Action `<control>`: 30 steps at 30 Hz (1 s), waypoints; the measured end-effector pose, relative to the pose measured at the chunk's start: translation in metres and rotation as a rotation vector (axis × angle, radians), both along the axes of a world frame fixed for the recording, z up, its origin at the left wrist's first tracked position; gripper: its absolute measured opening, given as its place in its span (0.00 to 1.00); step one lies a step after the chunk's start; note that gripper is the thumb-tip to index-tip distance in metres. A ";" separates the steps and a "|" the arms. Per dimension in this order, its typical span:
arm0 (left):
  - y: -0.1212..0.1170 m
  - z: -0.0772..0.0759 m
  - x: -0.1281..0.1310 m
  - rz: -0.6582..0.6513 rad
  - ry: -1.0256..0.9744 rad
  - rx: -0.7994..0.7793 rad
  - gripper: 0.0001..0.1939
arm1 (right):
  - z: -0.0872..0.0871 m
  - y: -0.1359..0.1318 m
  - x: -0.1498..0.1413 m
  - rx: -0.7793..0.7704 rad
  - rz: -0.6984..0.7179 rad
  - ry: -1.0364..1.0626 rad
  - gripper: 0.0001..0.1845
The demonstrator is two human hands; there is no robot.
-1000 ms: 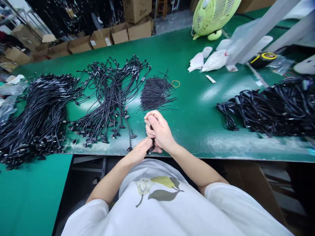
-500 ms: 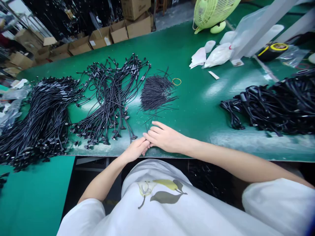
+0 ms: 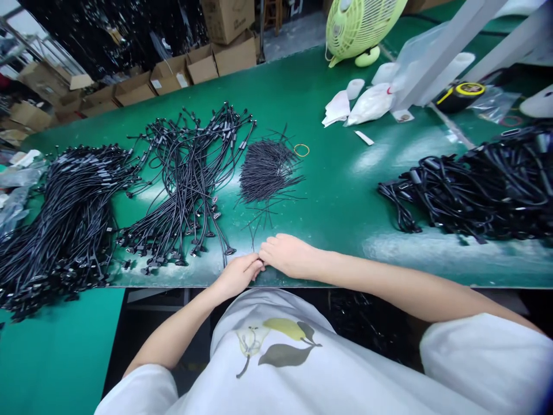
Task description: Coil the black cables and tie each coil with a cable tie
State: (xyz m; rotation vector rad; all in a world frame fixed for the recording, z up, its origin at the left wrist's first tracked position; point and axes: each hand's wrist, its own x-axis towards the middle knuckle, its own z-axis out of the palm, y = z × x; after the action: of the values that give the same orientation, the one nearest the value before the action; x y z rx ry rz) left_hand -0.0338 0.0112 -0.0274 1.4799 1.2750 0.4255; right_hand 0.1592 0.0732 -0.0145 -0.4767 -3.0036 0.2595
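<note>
My left hand (image 3: pixel 237 275) and my right hand (image 3: pixel 288 257) meet at the near edge of the green table. The left thumb and fingers are pinched together; whatever they hold is hidden or too small to name. My right hand is curled, back upward, its fingertips against the left ones, and its grip is hidden as well. Just beyond them lie a few loose thin black ties (image 3: pixel 253 230), apart from a flat heap of similar ties (image 3: pixel 265 170). To the left spreads a loose pile of short black cables (image 3: pixel 188 184) with plugs at their ends.
A larger heap of black cables (image 3: pixel 78 213) covers the far left. Coiled black cables (image 3: pixel 479 190) are piled at right. A yellow rubber band (image 3: pixel 301 150), white wrapped packets (image 3: pixel 370 105), a tape measure (image 3: pixel 461 95) and a green fan (image 3: pixel 365 29) stand farther back.
The black cable bundle seen between my hands a second ago no longer shows there. My right forearm has swung outward, elbow to the right. Loose ties now show in front of my hands.
</note>
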 end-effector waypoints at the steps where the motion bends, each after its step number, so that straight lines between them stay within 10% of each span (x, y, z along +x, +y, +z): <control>1: 0.000 -0.003 0.001 0.058 -0.071 -0.030 0.18 | 0.003 0.012 0.005 -0.069 -0.009 0.028 0.10; 7: 0.006 0.002 0.001 0.433 -0.572 -0.158 0.18 | -0.005 0.116 0.053 0.083 -0.632 0.147 0.18; 10: 0.005 0.009 0.001 0.459 -0.676 -0.210 0.18 | -0.023 0.142 0.063 0.114 -0.639 0.061 0.17; 19: 0.007 0.017 0.015 0.529 -0.851 -0.235 0.20 | -0.019 0.108 0.060 0.118 -0.952 0.181 0.14; 25: 0.016 0.017 0.031 0.471 -0.864 -0.161 0.21 | -0.006 0.013 0.006 -0.454 -0.471 0.508 0.09; 30: 0.018 0.003 0.020 0.443 -0.378 0.203 0.18 | 0.006 -0.011 -0.012 0.253 -0.272 0.376 0.12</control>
State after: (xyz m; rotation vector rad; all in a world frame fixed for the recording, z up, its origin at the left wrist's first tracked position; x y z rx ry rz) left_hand -0.0139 0.0289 -0.0240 1.1947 1.2710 1.1006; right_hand 0.1467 0.0619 -0.0086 -0.7098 -2.5239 -0.0488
